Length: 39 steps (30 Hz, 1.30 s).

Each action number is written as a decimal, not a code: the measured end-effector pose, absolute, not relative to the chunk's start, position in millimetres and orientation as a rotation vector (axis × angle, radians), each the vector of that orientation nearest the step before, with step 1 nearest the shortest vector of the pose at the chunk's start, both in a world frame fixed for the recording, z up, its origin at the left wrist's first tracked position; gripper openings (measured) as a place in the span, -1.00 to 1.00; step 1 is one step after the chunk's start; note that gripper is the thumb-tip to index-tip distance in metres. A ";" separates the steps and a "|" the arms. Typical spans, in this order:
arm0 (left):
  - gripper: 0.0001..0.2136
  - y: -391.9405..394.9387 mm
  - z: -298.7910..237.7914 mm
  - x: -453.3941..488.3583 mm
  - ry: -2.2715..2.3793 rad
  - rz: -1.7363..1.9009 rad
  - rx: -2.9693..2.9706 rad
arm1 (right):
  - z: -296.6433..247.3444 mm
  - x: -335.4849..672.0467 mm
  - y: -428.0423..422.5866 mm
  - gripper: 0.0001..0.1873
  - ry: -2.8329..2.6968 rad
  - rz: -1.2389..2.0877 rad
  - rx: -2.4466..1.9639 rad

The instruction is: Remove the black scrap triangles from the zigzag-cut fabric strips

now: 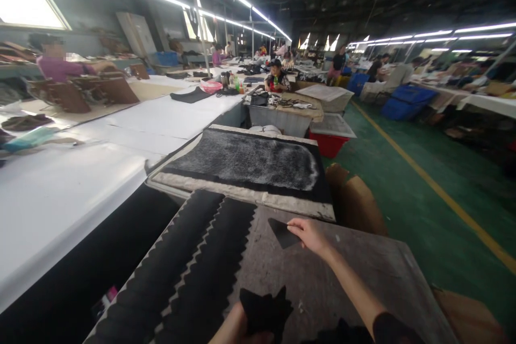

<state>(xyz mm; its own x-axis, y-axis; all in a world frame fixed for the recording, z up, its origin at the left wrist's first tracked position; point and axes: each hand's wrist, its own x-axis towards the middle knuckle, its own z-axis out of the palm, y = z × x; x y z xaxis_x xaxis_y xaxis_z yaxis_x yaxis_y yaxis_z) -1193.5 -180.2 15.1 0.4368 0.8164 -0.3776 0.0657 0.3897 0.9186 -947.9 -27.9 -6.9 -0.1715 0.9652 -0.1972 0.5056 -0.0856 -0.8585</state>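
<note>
Between the thumb and fingers of my right hand [308,235] is a small dark fabric piece [282,234], pinched at its right edge just above the brown board [346,274]. My left hand [237,325], partly cut off by the bottom edge, grips a bunch of black fabric pieces [266,309] with pointed corners. Left of both hands, two long rows of overlapping black pieces [213,258] with zigzag edges lie on the board. More dark pieces [342,332] rest at the bottom edge near my right forearm.
Beyond the board lies a panel with black, white-speckled fabric [250,158]. A long white-topped table [161,113] runs along the left. A red bin [328,145] and blue bins [407,101] stand on the green floor. Several people work farther off, one in a purple top [64,68].
</note>
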 end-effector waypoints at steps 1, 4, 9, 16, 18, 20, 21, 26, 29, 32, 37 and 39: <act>-0.41 -178.6 14.8 -1193.7 1.010 0.599 1.051 | -7.2 -952.4 -23.7 -0.69 -1.717 1.193 -1.591; -0.39 -173.7 13.9 -1196.2 0.993 0.610 0.994 | -8.1 -963.5 -10.5 -0.69 -1.763 1.173 -1.585; -0.36 -167.5 2.6 -1200.1 1.015 0.669 1.002 | -12.9 -975.2 11.9 -0.68 -1.781 1.188 -1.585; -0.48 -151.3 3.4 -1206.6 1.063 0.591 1.072 | -24.5 -984.3 34.1 -0.69 -1.878 1.168 -1.576; -0.51 -144.6 5.6 -1208.9 1.101 0.572 1.110 | -23.9 -986.3 36.2 -0.71 -1.923 1.118 -1.621; -0.53 -138.3 5.9 -1210.5 1.140 0.572 1.129 | -21.8 -988.1 37.0 -0.73 -1.946 1.078 -1.670; -0.54 -135.4 5.5 -1211.0 1.155 0.578 1.140 | -20.5 -988.8 37.1 -0.74 -1.946 1.062 -1.690; -0.62 -123.2 0.3 -1212.4 1.152 0.581 1.219 | -16.0 -991.7 37.2 -0.80 -1.953 0.938 -1.744; -0.63 -116.2 -1.8 -1213.5 1.194 0.613 1.228 | -15.7 -992.6 38.0 -0.81 -1.976 0.860 -1.753; -0.62 -107.4 2.5 -1212.7 1.188 0.635 1.219 | -17.0 -992.3 39.5 -0.80 -1.989 0.849 -1.757; -0.70 -91.2 14.5 -1209.0 1.156 0.622 1.217 | -21.1 -989.0 43.3 -0.80 -1.992 0.885 -1.721; -0.69 -85.0 13.7 -1209.1 1.174 0.630 1.223 | -23.0 -987.4 44.5 -0.80 -1.983 0.915 -1.705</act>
